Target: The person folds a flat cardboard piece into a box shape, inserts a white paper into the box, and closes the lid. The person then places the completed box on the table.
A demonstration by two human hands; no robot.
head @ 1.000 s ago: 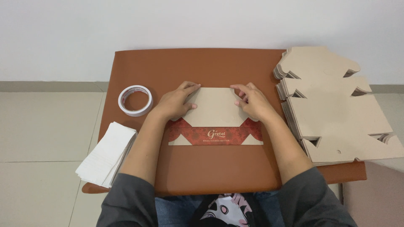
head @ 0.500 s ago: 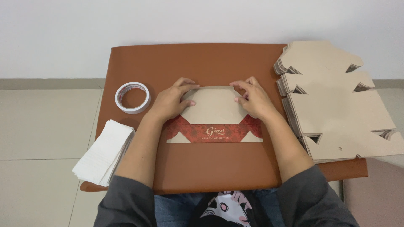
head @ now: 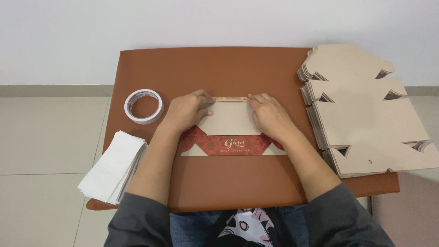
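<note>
Two bare hands at work on one flat cardboard box blank [head: 231,126], lying at the middle of the table [head: 228,68], near the person's body

- Left hand [head: 185,112]: palm down on the left part of the blank, fingers together and curled, thumb and forefinger pinching the far edge flap [head: 231,99]
- Right hand [head: 270,116]: palm down on the right part, fingers close together, tips pressing the same flap's right end
- Blank: plain tan above, red patterned band along the near edge
- Handling note, as a judgement: the narrow flap folds best if both hands press evenly along the crease, thumbs moving outward from the centre, palms keeping the blank from sliding on the smooth top

Surface: brown, leather-like table top, smooth
- Roll of tape [head: 143,106], left of the left hand, apart from it
- Stack of white sheets [head: 112,167] at the near left corner, overhanging the edge
- Tall stack of unfolded box blanks [head: 366,110] at the right side, overhanging too

Room: white wall behind, pale tiled floor, grey skirting strip
</note>
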